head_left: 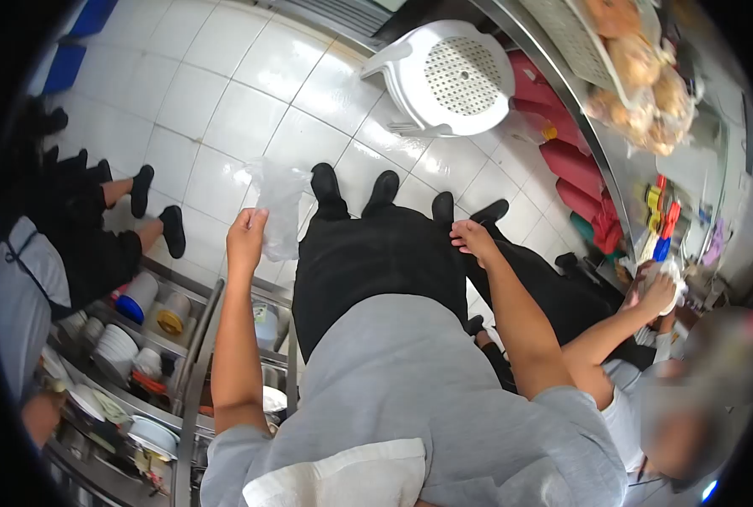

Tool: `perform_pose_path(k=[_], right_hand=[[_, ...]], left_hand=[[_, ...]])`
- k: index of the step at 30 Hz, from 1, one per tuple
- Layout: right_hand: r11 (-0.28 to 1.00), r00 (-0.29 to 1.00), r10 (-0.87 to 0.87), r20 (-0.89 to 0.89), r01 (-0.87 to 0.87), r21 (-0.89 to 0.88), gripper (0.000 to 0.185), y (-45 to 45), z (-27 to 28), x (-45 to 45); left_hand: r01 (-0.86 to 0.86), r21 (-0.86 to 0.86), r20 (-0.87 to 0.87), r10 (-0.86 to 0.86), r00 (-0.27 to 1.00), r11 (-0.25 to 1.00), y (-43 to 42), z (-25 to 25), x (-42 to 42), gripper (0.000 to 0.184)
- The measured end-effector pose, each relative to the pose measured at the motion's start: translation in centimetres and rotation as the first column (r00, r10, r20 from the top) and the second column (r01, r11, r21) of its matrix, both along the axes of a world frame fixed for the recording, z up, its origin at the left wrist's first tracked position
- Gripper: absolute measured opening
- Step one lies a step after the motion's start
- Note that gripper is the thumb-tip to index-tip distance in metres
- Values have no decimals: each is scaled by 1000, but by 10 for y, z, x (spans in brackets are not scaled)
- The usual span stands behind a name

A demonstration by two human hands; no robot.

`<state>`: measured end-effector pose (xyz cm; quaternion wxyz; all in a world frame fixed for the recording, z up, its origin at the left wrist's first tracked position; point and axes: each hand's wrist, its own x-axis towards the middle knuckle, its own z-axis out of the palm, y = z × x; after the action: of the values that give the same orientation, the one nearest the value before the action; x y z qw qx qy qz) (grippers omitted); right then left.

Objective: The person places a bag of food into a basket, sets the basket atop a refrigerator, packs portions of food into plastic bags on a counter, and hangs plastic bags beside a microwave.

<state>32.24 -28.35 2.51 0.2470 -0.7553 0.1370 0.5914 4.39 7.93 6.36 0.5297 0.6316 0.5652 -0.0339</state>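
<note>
the glossy white tiled floor (250,68) spreads widest through the room before me. a steel bench (594,131) curves along my right, a white basket (594,46) of bagged food (634,63) near its far end. steel shelving (192,372) on my left is crowded with bowls (116,351). a white plastic stool (465,93) stands on the tiles ahead. over the floor, beside my black trousers (380,253), a clear plastic bag (281,211) hangs from my left hand (247,241), its grip pinching the top. my right hand (475,241) has curled fingers; i cannot tell whether they hold anything.
</note>
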Motion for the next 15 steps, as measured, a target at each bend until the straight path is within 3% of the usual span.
perform_pose_path(k=[2, 4, 6, 8, 9, 10, 12, 14, 15], right_hand=[[998, 998, 62, 7, -62, -7, 28, 8, -13, 17], [996, 996, 80, 42, -81, 30, 28, 18, -35, 45], [996, 967, 71, 244, -82, 36, 38, 29, -63, 84], [992, 823, 107, 558, -128, -1, 57, 35, -97, 133], [981, 655, 192, 731, -148, -124, 65, 35, -116, 165], [980, 544, 179, 820, -172, -100, 71, 55, -105, 184], [991, 471, 124, 873, -97, -88, 76, 56, -132, 231], [992, 475, 124, 871, -51, -113, 74, 71, -142, 263], [996, 768, 67, 637, -86, -2, 76, 96, -114, 269]], left_hand=[[14, 101, 32, -18, 999, 995, -3, -15, -24, 27], [-28, 78, -11, 29, 1000, 997, -6, -19, -41, 25], [-82, 59, -56, 86, 995, 995, -16, -31, -62, 23], [-114, 51, -72, 118, 990, 992, -31, -49, -85, 22], [-117, 45, -84, 121, 989, 992, -39, -57, -92, 23], [-156, 38, -116, 160, 980, 987, -49, -64, -92, 23], [-173, -5, -142, 171, 975, 985, -66, -79, -89, 24], [-138, -81, -196, 120, 973, 987, -79, -99, -78, 23], [-123, -111, -185, 102, 978, 986, -84, -109, -67, 23]])
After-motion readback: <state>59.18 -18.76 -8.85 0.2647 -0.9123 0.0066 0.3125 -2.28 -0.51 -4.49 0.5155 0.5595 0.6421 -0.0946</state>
